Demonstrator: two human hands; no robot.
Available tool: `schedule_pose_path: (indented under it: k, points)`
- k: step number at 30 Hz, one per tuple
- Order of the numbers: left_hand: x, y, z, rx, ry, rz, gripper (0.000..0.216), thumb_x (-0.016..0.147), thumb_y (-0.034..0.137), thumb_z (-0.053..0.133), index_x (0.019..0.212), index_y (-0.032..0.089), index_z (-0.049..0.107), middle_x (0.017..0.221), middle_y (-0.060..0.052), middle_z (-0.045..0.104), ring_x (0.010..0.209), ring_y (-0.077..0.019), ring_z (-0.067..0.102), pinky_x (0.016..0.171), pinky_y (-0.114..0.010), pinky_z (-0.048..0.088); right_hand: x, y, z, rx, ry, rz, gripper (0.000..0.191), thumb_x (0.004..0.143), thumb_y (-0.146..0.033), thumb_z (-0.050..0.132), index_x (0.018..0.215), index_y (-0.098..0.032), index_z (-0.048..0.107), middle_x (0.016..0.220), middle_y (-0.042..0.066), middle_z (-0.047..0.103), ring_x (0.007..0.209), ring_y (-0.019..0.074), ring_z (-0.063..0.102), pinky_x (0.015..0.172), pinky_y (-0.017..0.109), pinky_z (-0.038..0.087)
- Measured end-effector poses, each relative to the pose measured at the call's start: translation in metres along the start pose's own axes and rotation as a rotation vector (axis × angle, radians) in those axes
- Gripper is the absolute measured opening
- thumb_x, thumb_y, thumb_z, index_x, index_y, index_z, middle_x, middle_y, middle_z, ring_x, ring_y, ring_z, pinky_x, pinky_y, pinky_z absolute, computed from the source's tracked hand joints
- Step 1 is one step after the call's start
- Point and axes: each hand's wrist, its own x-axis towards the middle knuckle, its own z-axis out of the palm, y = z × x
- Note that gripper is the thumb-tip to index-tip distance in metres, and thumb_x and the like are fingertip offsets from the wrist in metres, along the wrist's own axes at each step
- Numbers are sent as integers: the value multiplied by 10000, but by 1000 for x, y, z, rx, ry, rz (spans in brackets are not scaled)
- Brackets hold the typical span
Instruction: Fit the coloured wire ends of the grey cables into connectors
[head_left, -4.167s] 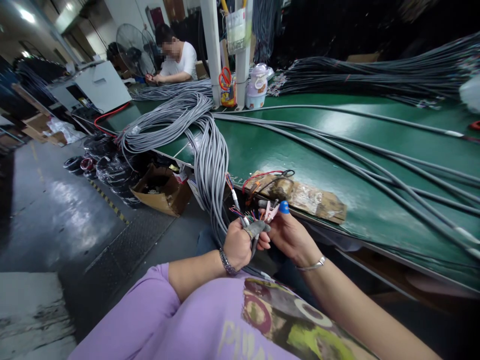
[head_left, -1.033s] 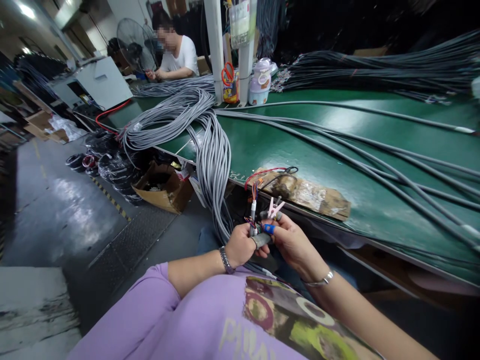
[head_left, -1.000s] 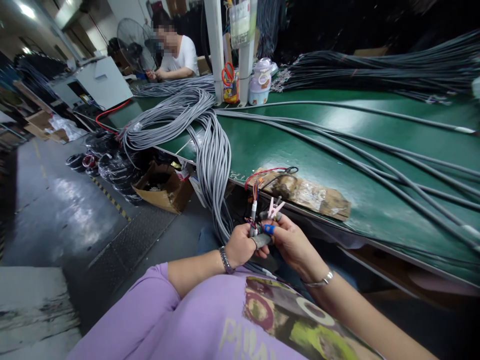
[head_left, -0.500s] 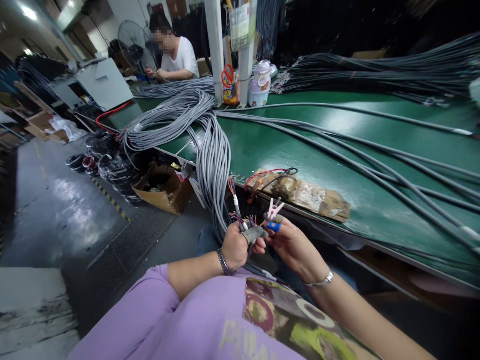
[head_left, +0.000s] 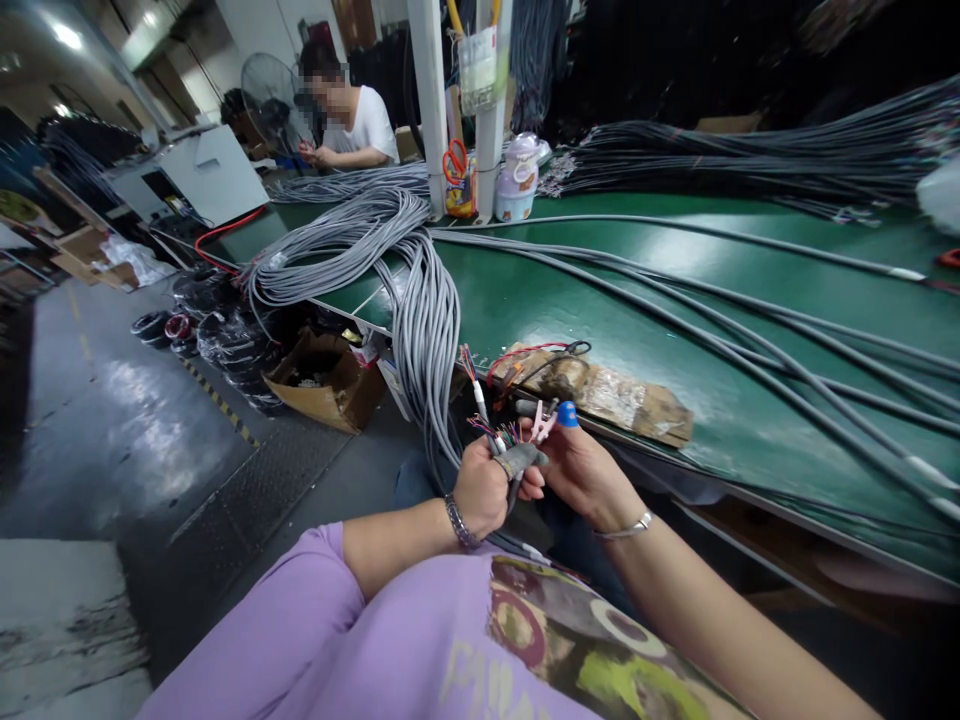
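My left hand (head_left: 484,492) is closed around the end of a grey cable, with a grey wrap on its thumb. From that grip stick out thin coloured wires (head_left: 511,433), fanned apart. A second cable end (head_left: 478,393) with a white band and coloured wires rises just behind. Close beside the wires, my right hand (head_left: 589,475) pinches a small pink clip (head_left: 541,424) that looks like a clothes peg. Blue tape wraps its thumb. Whether the clip grips a wire cannot be made out.
A taped wooden block (head_left: 622,398) with red and black leads lies at the edge of the green table (head_left: 660,330). Grey cable coils (head_left: 352,245) hang over that edge on the left. A cardboard box (head_left: 330,385) stands on the floor. Across the table sits a person (head_left: 367,125).
My right hand has turned, bringing its blue-taped thumb up and the pink clip down towards the wires. My left hand has shifted slightly right, still holding the cable.
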Motion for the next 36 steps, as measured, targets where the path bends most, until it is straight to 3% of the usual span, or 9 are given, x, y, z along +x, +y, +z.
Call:
schedule_pose_path:
  k: [3, 8, 16, 22, 27, 29, 33, 36]
  points:
    - [2, -3, -1, 20, -1, 2, 411, 582, 465, 771, 692, 118, 581, 475, 3, 571, 354, -86, 495, 368, -186, 356, 3, 2, -1, 173, -79, 68, 497, 775, -696, 530, 803, -207, 609, 468, -7, 588, 327, 184, 513, 357, 331, 451]
    - [3, -5, -4, 62, -7, -7, 418, 594, 482, 761, 688, 123, 569, 474, -1, 573, 351, -92, 498, 366, -191, 353, 5, 7, -3, 237, -65, 74, 471, 781, -676, 542, 810, -209, 597, 513, -11, 613, 307, 180, 516, 322, 333, 453]
    - [2, -4, -5, 69, -16, 8, 404, 605, 466, 755, 695, 123, 562, 485, -12, 585, 358, -101, 512, 360, -190, 352, 5, 7, -1, 227, -26, 38, 458, 789, -653, 557, 752, -197, 575, 512, -4, 616, 310, 168, 512, 333, 323, 454]
    - [4, -3, -3, 85, -15, 3, 381, 611, 440, 750, 696, 119, 565, 484, -14, 587, 357, -98, 511, 357, -185, 356, 5, 5, 1, 198, -68, 47, 504, 808, -673, 505, 696, -189, 589, 428, 9, 580, 286, 180, 500, 315, 327, 450]
    - [3, -5, -4, 115, 0, -9, 397, 607, 458, 754, 679, 119, 561, 474, -12, 582, 347, -94, 505, 349, -179, 341, 5, 7, 2, 214, 0, 44, 508, 781, -690, 525, 710, -193, 603, 468, -1, 584, 279, 175, 488, 292, 332, 438]
    - [2, -5, -6, 105, -10, -4, 400, 610, 463, 755, 677, 118, 563, 477, -13, 584, 350, -93, 506, 353, -180, 345, 5, 9, -1, 224, 44, 21, 499, 770, -690, 541, 722, -199, 610, 549, 3, 618, 330, 161, 517, 323, 315, 456]
    - [-3, -5, -12, 75, 2, -16, 394, 600, 451, 765, 696, 112, 588, 483, -12, 589, 352, -94, 507, 357, -187, 361, 5, 16, -14, 287, 171, -45, 469, 736, -677, 603, 749, -211, 652, 699, 15, 674, 572, 128, 609, 532, 239, 529]
    - [-7, -4, -15, 59, 2, -13, 387, 593, 440, 771, 708, 109, 607, 490, -12, 593, 361, -94, 512, 367, -191, 379, 4, 19, -23, 275, 187, -31, 495, 748, -699, 568, 805, -222, 685, 740, 26, 686, 654, 135, 614, 606, 240, 528]
